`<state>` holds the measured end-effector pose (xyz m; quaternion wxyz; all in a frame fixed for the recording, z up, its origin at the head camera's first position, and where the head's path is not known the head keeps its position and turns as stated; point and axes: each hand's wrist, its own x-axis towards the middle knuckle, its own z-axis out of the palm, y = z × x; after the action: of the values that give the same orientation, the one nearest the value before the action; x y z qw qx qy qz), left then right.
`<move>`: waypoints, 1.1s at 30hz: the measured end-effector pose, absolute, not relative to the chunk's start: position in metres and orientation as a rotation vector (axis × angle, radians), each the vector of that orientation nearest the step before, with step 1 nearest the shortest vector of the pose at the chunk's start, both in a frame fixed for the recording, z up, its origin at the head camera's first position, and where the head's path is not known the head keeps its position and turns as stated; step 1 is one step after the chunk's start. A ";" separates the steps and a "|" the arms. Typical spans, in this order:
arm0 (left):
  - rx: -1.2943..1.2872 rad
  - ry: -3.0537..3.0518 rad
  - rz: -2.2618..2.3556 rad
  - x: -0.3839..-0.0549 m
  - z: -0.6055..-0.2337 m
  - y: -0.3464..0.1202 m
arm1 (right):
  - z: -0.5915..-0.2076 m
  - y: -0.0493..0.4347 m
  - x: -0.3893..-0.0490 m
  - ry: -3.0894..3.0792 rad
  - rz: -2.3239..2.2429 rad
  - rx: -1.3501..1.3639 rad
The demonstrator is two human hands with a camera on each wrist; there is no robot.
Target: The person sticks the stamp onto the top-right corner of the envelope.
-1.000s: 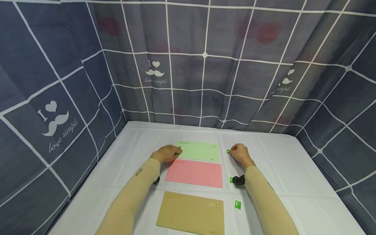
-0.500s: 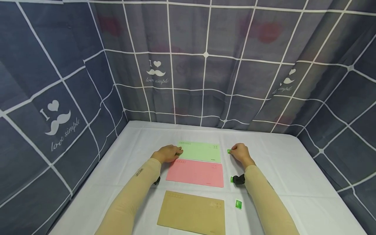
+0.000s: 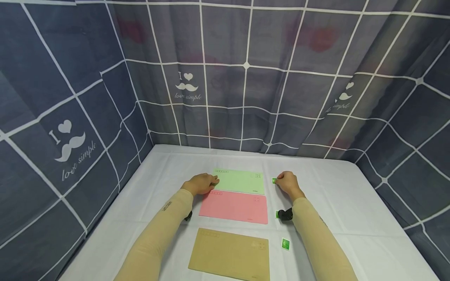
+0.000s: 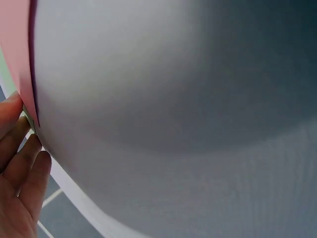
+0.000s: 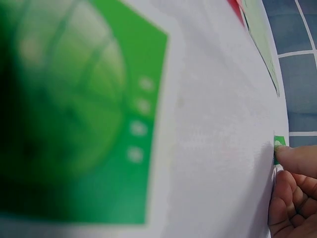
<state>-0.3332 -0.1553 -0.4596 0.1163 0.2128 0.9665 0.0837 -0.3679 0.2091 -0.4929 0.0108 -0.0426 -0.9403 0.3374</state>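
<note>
My left hand (image 3: 201,183) is at the left end of a pale green envelope (image 3: 240,182), thumb and fingers closed at its edge. In the left wrist view, the green edge runs between the thumb (image 4: 10,111) and the fingers. Right of that envelope, my right hand (image 3: 288,183) pinches a small green postage stamp (image 3: 274,180) close to the table. The right wrist view has the thumb (image 5: 297,159) on the stamp's face, other fingers curled below. A pink envelope (image 3: 233,207) lies just in front of the green one, overlapped by it in the head view.
A tan envelope (image 3: 230,253) lies nearest on the white-covered table (image 3: 168,168). Two more green stamps lie to the right: a middle stamp (image 3: 277,214), partly hidden by the black wrist camera (image 3: 285,214), and a front stamp (image 3: 285,244). A grey checked curtain (image 3: 225,89) surrounds the table.
</note>
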 end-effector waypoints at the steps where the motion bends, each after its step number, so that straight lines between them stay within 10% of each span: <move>1: 0.625 2.830 0.243 -0.334 -0.460 -0.155 | -0.493 0.209 -0.368 -2.930 1.055 -0.135; 33: 0.636 2.837 0.237 -0.333 -0.460 -0.158 | -0.495 0.210 -0.365 -2.833 1.106 -0.116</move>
<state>-0.3334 -0.1577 -0.4601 0.1120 0.2167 0.9664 0.0808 -0.3655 0.2101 -0.4953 0.0491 -0.0382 -0.9297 0.3629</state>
